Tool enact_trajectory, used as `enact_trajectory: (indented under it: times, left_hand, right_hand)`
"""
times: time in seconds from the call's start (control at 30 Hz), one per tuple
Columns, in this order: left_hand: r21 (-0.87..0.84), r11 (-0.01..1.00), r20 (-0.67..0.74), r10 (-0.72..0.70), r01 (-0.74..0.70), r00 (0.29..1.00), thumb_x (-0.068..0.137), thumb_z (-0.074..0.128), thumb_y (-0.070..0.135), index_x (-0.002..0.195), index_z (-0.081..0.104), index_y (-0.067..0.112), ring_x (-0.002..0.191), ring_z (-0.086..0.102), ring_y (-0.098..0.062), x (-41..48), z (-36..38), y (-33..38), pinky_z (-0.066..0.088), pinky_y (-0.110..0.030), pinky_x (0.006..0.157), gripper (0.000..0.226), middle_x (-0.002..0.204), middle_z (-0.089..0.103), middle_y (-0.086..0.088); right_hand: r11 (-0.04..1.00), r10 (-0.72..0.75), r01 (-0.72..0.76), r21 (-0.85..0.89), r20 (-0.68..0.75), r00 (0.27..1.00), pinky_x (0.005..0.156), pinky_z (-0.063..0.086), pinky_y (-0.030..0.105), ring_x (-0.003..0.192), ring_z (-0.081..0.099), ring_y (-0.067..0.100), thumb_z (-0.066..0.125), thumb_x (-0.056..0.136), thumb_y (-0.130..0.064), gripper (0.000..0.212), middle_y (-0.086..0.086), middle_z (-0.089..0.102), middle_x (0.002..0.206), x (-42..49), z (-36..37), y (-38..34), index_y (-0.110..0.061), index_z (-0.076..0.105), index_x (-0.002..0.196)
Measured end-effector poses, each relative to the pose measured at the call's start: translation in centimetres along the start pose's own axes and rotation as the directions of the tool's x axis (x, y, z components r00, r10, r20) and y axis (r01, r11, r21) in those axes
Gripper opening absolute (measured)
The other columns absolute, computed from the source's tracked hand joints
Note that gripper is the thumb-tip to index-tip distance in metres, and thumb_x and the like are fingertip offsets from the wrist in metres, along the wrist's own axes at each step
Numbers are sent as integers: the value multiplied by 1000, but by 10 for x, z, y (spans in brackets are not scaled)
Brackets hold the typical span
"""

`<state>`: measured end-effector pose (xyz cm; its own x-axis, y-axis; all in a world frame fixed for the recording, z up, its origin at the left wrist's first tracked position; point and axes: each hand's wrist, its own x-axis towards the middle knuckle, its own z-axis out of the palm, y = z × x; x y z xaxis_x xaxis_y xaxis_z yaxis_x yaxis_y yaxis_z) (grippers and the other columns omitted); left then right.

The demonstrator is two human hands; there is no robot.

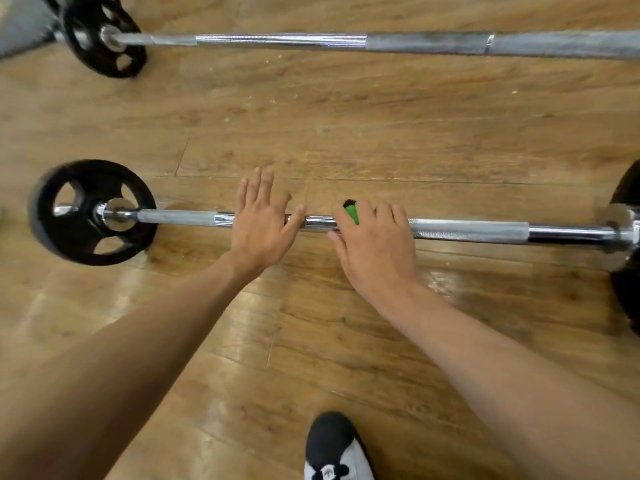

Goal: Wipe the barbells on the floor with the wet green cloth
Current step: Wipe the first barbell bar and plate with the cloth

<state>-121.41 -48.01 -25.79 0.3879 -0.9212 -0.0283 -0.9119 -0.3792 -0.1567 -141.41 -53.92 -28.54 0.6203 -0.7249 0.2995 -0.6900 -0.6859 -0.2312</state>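
R hand (pixel 375 244) clenches green cloth (pixel 352 214) round near barbell (pixel 467 230), prob. for all-round contact. L hand (pixel 259 223), at its 9 o'clock, rests flat, fingers straight, likely stopping roll. 2nd barbell (pixel 277 39) lies at 12 o'clock.

Two barbells (pixel 277 40) (pixel 467 229), three plates (pixel 104 39) (pixel 91 212) (pixel 628 296), one green cloth (pixel 351 213), two hands (pixel 259 223) (pixel 377 249)

The floor (pixel 346 133) is laid in warm brown wood-grain planks, with thin dark seams running between the long boards. Pale patches of glare (pixel 239 327) shine on the nearer boards. A blurred grey surface (pixel 20 29) fills the far left corner.
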Motion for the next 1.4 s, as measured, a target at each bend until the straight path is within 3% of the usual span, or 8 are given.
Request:
enact_trajectory:
  times: [0.2,0.37,0.6,0.77,0.93,1.03,1.27,1.4]
  left_hand:
    - [115,992,209,-67,43,976,90,-10,70,161,35,22,162,0,-31,-32,-63,-7,-7,-45,129,97,174,12,-16]
    - [221,959,316,101,-177,943,93,-11,70,158,41,17,162,0,-31,-63,-117,-36,-4,-45,130,99,173,13,-19]
    - [146,979,218,106,-140,970,96,-3,69,156,44,16,161,6,-33,-39,-72,-94,2,-44,128,93,171,19,-20]
    - [-23,972,236,233,-234,943,95,1,68,155,42,12,159,16,-37,-6,-37,-125,11,-48,127,92,167,28,-23]
    - [-79,936,249,352,-344,902,93,-1,68,155,41,10,154,27,-41,16,-5,-161,20,-52,124,94,162,34,-25]
    - [-148,900,172,431,-409,886,99,12,63,145,50,6,137,46,-45,20,7,-176,33,-53,113,83,150,48,-25]
    - [-156,848,94,523,-506,847,102,22,63,129,58,7,115,59,-42,31,19,-179,44,-51,98,72,134,58,-20]
    - [-210,798,50,586,-565,809,104,20,60,141,51,9,118,59,-39,43,25,-200,43,-49,103,70,136,58,-16]
  right_hand:
    - [997,5,-9,74,52,999,86,38,43,95,53,32,46,103,-51,40,9,60,109,0,-8,1,-21,61,125]
    - [988,-1,-36,151,235,972,95,36,42,108,54,32,40,106,-52,41,8,61,123,9,-22,8,-26,59,132]
    - [996,83,-81,-36,48,995,81,36,43,88,56,32,46,102,-56,41,8,65,97,11,-5,-5,-22,68,111]
    - [987,121,-110,-120,87,989,84,39,45,89,57,34,43,97,-63,49,10,65,96,18,-8,-11,-22,66,110]
    - [979,56,11,-204,321,945,90,41,48,104,54,37,29,94,-77,74,15,59,122,25,-18,-1,-22,50,139]
    - [978,118,-29,-206,436,892,97,42,51,115,53,41,20,91,-82,84,18,49,140,32,-27,-4,-23,42,146]
    - [977,139,36,-208,765,629,113,40,50,136,46,41,10,77,-95,108,15,36,149,71,-47,3,-25,15,159]
    - [981,-16,146,-129,695,719,103,47,48,124,52,38,12,85,-92,99,11,37,143,60,-38,20,-24,18,157]
